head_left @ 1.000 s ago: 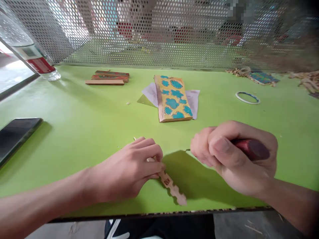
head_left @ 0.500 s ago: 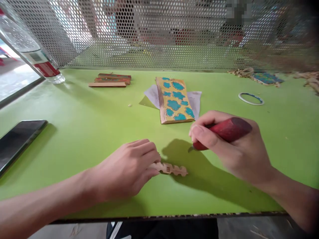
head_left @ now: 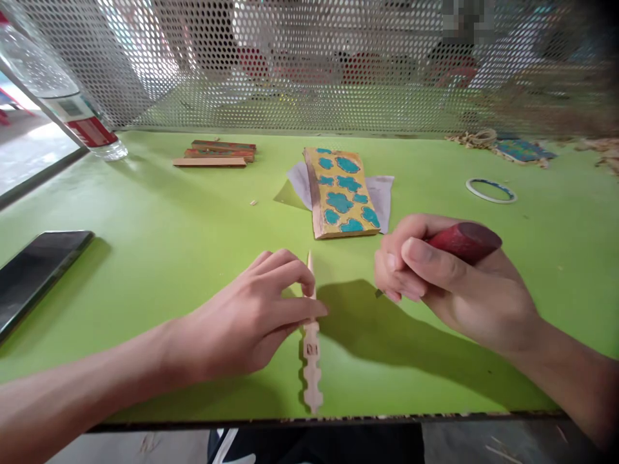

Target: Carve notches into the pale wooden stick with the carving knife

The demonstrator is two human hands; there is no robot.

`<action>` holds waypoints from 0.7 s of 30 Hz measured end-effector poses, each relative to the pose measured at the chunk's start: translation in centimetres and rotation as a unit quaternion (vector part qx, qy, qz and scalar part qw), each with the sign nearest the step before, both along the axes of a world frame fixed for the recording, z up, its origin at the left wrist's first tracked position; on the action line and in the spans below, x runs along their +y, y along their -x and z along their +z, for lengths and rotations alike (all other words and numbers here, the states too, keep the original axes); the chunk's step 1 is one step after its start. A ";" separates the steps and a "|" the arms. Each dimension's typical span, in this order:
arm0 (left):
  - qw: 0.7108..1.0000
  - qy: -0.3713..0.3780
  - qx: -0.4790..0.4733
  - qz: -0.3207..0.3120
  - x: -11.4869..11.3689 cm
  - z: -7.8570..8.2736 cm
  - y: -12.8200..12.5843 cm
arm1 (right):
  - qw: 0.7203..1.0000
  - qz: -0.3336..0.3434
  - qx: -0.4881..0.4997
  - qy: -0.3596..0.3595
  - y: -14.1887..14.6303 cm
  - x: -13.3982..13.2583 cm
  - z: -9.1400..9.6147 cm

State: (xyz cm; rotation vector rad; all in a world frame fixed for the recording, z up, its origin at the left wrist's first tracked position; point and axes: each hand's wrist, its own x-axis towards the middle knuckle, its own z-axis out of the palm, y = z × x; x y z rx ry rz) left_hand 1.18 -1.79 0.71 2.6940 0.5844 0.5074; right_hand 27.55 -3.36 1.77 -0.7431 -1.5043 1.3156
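Note:
My left hand point(head_left: 264, 316) pinches a thin, pale wooden stick with notched edges point(head_left: 312, 361) and presses it onto the green table point(head_left: 145, 258). The stick runs from the table's near edge straight away from me. My right hand point(head_left: 445, 283) is closed round a carving tool with a dark red handle point(head_left: 464, 240). Its small metal tip points down at the table, a little right of the stick and not touching it.
A yellow block with turquoise shapes point(head_left: 341, 193) lies on paper at the centre. Painted wooden strips point(head_left: 217, 154) and a water bottle point(head_left: 72, 103) are far left, a phone point(head_left: 33, 270) at left. A tape ring point(head_left: 491, 190) and wood shavings are far right. Perforated mesh point(head_left: 309, 64) closes the back.
My left hand has turned the notched stick from lying sideways to pointing straight away from me. My right hand with the tool has shifted slightly, its tip staying low beside the stick.

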 end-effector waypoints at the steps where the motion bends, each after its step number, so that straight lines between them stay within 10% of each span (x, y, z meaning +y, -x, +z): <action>1: 1.000 -0.002 -0.006 0.016 -0.4 0.1 -0.1 | 1.000 0.004 0.002 0.003 0.0 -0.1 0.0; 12: 0.993 0.114 0.014 -0.035 -2.7 -0.6 -1.2 | 0.999 0.046 0.027 0.013 0.4 -0.8 1.2; 21: 0.982 0.160 0.040 0.096 -2.6 -0.7 -1.3 | 0.995 0.058 0.043 0.075 0.0 -2.6 2.6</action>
